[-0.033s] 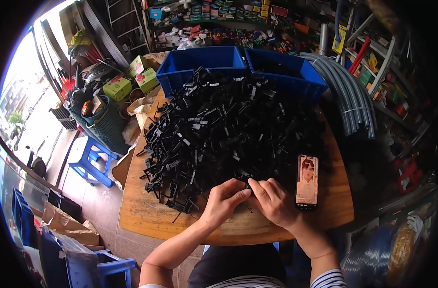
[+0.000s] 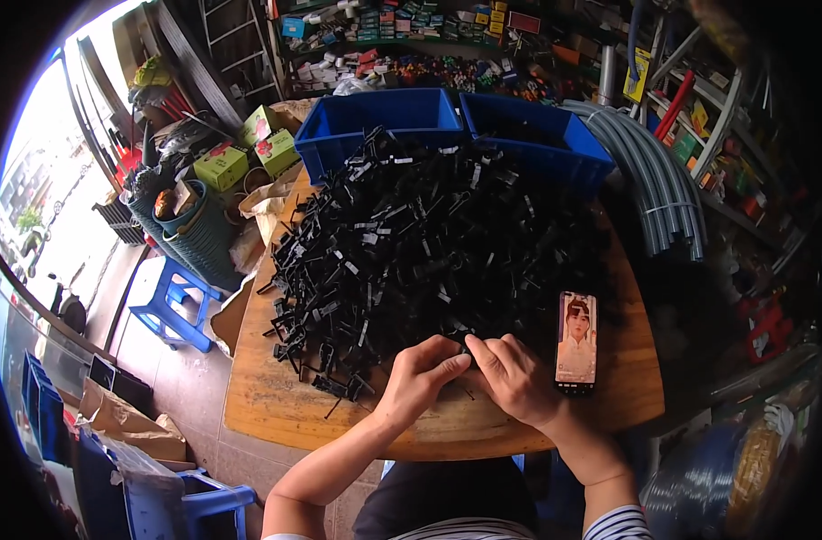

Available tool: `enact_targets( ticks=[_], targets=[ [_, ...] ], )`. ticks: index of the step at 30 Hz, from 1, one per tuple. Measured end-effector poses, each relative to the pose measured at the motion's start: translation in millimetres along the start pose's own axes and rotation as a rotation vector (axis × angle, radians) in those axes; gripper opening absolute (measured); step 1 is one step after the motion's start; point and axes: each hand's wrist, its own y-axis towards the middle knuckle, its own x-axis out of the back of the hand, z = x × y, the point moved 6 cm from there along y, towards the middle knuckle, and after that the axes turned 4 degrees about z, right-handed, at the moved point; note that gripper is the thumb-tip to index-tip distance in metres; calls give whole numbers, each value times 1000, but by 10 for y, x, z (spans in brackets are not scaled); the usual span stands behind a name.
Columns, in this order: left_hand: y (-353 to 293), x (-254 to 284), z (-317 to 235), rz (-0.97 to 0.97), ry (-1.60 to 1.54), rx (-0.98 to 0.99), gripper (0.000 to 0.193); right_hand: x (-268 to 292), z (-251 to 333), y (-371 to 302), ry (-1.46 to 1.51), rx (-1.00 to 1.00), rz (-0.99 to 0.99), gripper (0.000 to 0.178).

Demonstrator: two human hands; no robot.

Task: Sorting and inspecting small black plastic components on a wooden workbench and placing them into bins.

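Note:
My left hand [image 2: 418,376] and my right hand [image 2: 519,382] meet at the near edge of a large heap of black plastic parts [image 2: 420,238]. Between their fingertips is a small black plastic part [image 2: 466,348], mostly covered by the fingers. Both hands are closed, with thumbs and forefingers pinched on it. The heap spreads over a wooden table [image 2: 276,409]; many pieces have thin pins or pale strips. One thin dark piece lies on the wood just below the fingertips.
A phone [image 2: 576,340] with a lit screen lies right of my right hand. Two blue bins, the left bin [image 2: 314,151] and the right bin [image 2: 564,157], stand behind the heap. Bundled grey pipes [image 2: 664,193] curve along the right. A blue stool [image 2: 179,301] stands on the left floor.

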Motion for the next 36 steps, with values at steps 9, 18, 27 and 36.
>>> enact_targets(
  ticks=[9, 18, 27, 36],
  targets=[
    [18, 45, 95, -31, 3, -12, 18, -36, 42, 53, 1, -21, 65, 45],
    [-82, 27, -103, -165, 101, -215, 15, -19, 97, 156, 117, -122, -111, 31],
    [-383, 341, -229, -325, -794, -428, 13, 977, 493, 497, 791, 20, -193, 29],
    [-1210, -261, -1909, 358, -580, -705, 27, 2062, 545, -734, 1182, 269, -377, 22]
  ],
)
